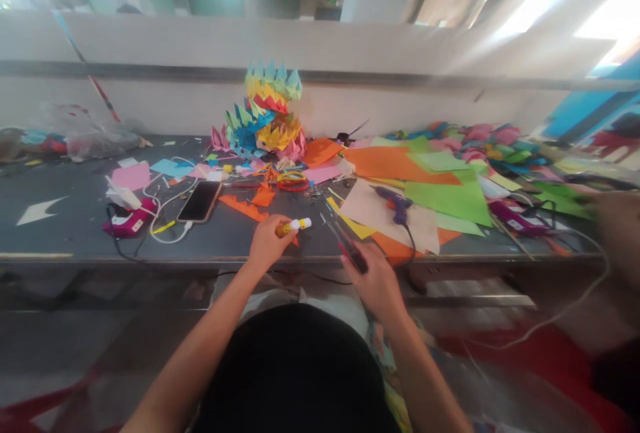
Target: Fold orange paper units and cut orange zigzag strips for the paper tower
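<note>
My left hand (270, 241) is closed around a small yellow glue stick (300, 224), its white end pointing right above the table's front edge. My right hand (375, 279) grips a pair of scissors (354, 254) by dark handles, and the slim metal blades point up and left. A narrow gap separates the glue stick from the blades. Beyond my left hand lie orange paper scraps (245, 207). A yellow paper strip (353, 221) is just past the scissors. Part of the handles is hidden by my right fingers.
Folded-paper rings (273, 129) are stacked at the back. A phone (200, 201) with a white cable lies left. A glue gun (395, 203) rests on coloured sheets (445, 189) at right. Purple boxes (131, 218) with cords sit on both sides. A blurred person's arm (617, 239) shows far right.
</note>
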{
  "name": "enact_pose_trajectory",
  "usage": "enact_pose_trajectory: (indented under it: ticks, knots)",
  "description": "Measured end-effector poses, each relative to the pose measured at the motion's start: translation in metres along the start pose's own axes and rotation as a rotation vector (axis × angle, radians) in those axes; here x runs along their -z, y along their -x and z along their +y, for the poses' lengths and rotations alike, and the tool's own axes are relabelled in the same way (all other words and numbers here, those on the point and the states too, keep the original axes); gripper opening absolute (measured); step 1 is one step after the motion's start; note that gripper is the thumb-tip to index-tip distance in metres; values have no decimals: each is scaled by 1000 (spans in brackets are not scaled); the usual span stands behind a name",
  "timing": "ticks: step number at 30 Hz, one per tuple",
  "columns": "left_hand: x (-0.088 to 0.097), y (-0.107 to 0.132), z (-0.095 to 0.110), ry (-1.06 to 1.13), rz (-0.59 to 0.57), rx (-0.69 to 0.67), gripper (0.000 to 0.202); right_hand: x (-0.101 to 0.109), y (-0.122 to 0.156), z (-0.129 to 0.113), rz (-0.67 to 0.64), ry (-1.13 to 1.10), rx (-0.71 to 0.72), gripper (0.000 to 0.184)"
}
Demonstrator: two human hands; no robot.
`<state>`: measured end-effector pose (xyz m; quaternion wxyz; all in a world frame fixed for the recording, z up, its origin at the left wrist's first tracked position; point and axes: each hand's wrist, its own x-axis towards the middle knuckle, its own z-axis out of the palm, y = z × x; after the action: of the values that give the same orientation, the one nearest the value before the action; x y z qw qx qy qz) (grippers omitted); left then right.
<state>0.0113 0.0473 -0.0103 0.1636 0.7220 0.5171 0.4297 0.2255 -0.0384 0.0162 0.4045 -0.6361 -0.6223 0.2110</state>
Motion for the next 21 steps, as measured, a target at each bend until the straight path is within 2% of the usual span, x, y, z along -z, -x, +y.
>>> enact_pose_trajectory:
  ticks: [1, 3, 7, 9, 11, 13, 16, 18, 21]
  knots:
    - [0, 0, 0, 5, -3, 2, 14, 0, -8, 3, 29, 180, 44, 37]
    - [0, 0, 0, 12, 2, 7, 15, -3, -24, 7, -6, 406, 82, 38]
    - [-1, 0, 0, 22, 37, -10, 19, -18, -50, 5, -20, 589, 174, 37]
    - [-2, -1, -1, 28, 45, -35, 18, -26, -56, -4, 44, 547, 231, 35]
    - [-1, -1, 0, 41, 41, -56, 16, -35, -57, -17, 98, 379, 279, 33]
    - [0, -1, 1, 57, 34, -67, 15, -45, -56, -30, 46, 138, 283, 33]
    - [2, 0, 3, 74, 36, -78, 14, -56, -54, -42, -113, -122, 217, 34]
    - [3, 0, 3, 83, 38, -99, 14, -57, -51, -42, -132, -164, 193, 33]
    - [4, 1, 2, 94, 22, -131, 13, -47, -48, -29, -8, 50, 241, 33]
